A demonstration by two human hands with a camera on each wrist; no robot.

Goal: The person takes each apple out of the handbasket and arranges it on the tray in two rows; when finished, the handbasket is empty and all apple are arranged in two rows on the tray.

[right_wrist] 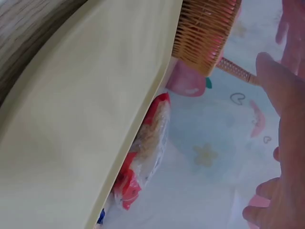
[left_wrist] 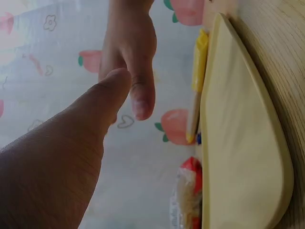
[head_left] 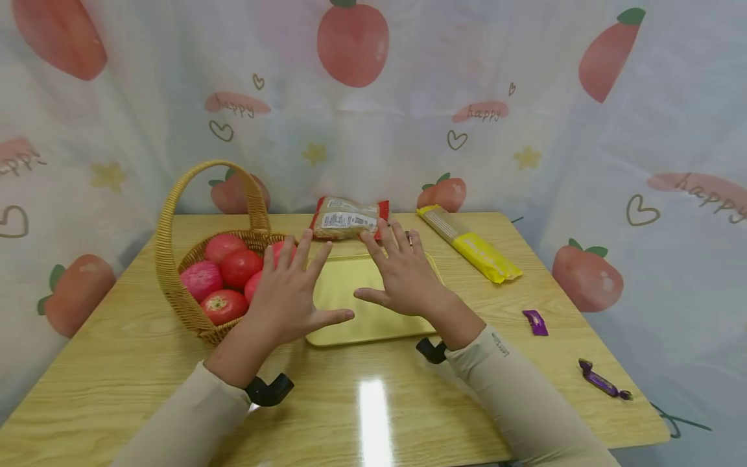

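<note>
While both hands hover palm-down over the yellow tray (head_left: 338, 285), the left hand (head_left: 286, 295) and right hand (head_left: 403, 275) have fingers spread straight and hold nothing. That tray lies flat on the wooden table (head_left: 373, 402), just beside the wicker basket (head_left: 187, 305) of red apples (head_left: 239, 267); a snack packet (head_left: 347, 217) lies behind it.

Bright, tabletop (head_left: 373, 415) glare, blurry wrist views

Tray (head_left: 373, 324) open above; basket (head_left: 175, 285) crowds left.
</note>
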